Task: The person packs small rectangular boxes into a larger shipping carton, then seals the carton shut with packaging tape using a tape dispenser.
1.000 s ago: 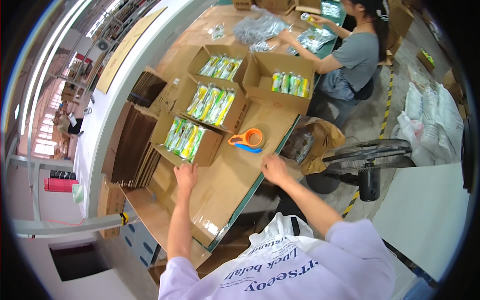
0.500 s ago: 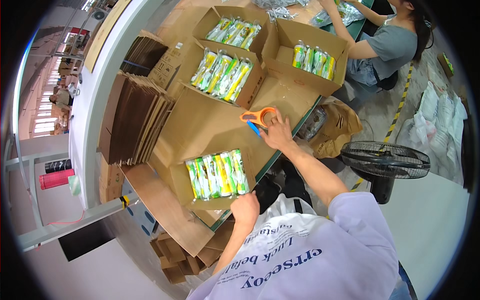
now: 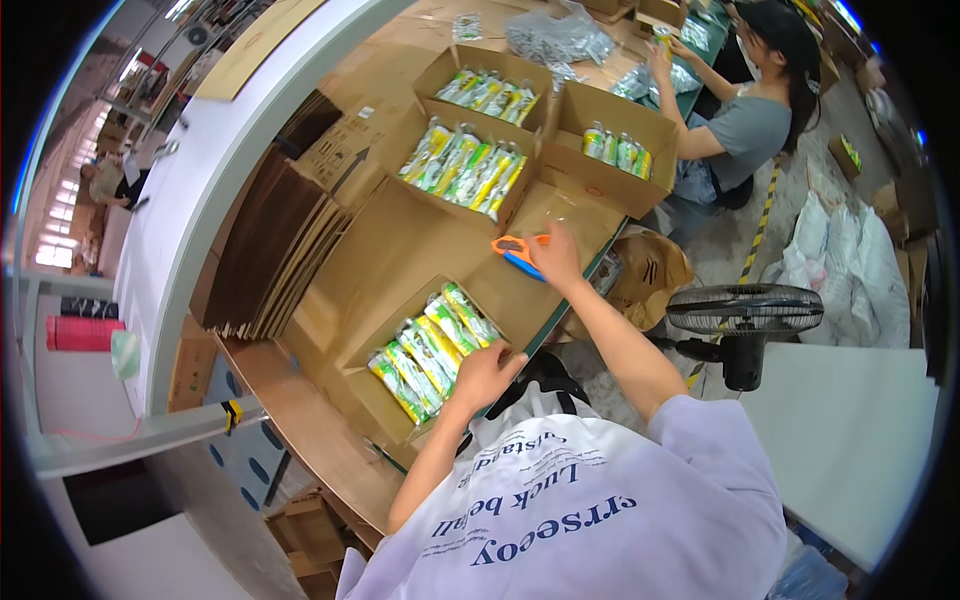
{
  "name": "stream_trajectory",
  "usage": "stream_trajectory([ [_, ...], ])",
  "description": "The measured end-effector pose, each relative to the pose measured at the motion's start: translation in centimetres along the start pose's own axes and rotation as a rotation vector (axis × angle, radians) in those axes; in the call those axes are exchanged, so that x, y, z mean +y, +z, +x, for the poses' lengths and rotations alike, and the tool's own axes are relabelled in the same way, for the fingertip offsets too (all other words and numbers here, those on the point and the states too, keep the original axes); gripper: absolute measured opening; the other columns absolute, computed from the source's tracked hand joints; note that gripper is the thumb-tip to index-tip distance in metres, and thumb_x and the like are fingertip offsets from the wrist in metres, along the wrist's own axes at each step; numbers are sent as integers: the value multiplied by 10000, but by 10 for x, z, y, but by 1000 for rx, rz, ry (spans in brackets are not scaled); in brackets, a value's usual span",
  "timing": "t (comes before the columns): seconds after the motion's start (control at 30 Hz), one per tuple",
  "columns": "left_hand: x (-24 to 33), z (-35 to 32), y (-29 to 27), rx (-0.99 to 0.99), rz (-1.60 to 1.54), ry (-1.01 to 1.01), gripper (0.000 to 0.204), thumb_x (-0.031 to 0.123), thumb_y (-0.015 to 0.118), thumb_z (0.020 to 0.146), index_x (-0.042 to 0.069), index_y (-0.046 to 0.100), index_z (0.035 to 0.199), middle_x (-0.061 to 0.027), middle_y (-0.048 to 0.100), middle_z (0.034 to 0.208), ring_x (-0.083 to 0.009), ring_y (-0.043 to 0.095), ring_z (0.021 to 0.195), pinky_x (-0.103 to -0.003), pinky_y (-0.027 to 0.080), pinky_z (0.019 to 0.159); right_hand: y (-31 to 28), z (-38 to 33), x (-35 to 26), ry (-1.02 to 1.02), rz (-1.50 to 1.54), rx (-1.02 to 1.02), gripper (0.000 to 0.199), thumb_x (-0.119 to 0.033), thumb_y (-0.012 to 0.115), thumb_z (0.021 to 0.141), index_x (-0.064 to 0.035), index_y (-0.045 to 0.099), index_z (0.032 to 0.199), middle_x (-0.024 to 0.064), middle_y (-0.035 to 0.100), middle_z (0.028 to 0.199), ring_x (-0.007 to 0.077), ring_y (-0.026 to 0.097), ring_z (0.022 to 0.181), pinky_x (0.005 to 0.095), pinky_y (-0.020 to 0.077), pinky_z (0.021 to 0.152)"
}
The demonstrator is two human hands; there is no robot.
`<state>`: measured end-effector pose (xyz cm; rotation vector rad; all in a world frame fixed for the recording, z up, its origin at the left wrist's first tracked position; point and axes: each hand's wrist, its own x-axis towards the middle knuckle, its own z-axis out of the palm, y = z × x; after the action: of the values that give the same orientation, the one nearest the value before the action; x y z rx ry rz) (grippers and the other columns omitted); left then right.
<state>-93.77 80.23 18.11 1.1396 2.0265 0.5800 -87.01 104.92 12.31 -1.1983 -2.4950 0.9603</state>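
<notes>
Box of packets (image 3: 425, 350) nearest; tape dispenser (image 3: 515, 250) behind it — three more boxes (image 3: 465, 165) beyond.

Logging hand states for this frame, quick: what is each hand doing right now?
Left hand: fingers curled on the near edge of the open cardboard box of green-and-yellow packets.
Right hand: on the orange tape dispenser; grip cannot be told.

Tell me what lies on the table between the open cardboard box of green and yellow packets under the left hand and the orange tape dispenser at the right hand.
In the head view, only bare brown cardboard lies between box and dispenser.
</notes>
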Motion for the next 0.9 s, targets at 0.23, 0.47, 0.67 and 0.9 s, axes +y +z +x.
stream_trajectory([
  [0.23, -72, -88, -35, -93, 223, 74, 461, 230, 665, 858, 43, 592, 1273, -203, 632, 1234, -359, 580, 1169, -430, 467, 977, 5, 121, -52, 588, 891, 44, 1053, -139, 696, 755, -187, 48, 1585, 182, 392, 1486, 366, 503, 1258, 634, 496, 866],
  [0.47, -100, -125, -15, 190, 101, 90, 312, 97, 591, 879, 76, 644, 1185, -140, 642, 1243, -341, 602, 1129, -442, 506, 909, 1, 74, -48, 263, 812, -12, 908, 66, 470, 746, -185, 205, 1578, 101, 556, 1306, 183, 619, 903, 379, 566, 687],
  [0.67, -106, -125, -17, 172, 149, 127, 289, 117, 569, 900, 77, 638, 1178, -136, 637, 1256, -335, 621, 1100, -432, 525, 878, 0, 54, -14, 171, 999, -251, 867, 142, 438, 745, -166, 307, 1544, 77, 542, 1297, 182, 606, 955, 317, 524, 701],
  [0.9, -82, -133, -24, 166, 178, 17, 366, 75, 540, 868, 62, 626, 1224, -148, 634, 1271, -316, 611, 1155, -403, 506, 946, -12, 101, -48, 261, 1218, -295, 842, -87, 567, 858, -157, 143, 1581, 123, 478, 1421, 285, 541, 1186, 468, 504, 870],
])
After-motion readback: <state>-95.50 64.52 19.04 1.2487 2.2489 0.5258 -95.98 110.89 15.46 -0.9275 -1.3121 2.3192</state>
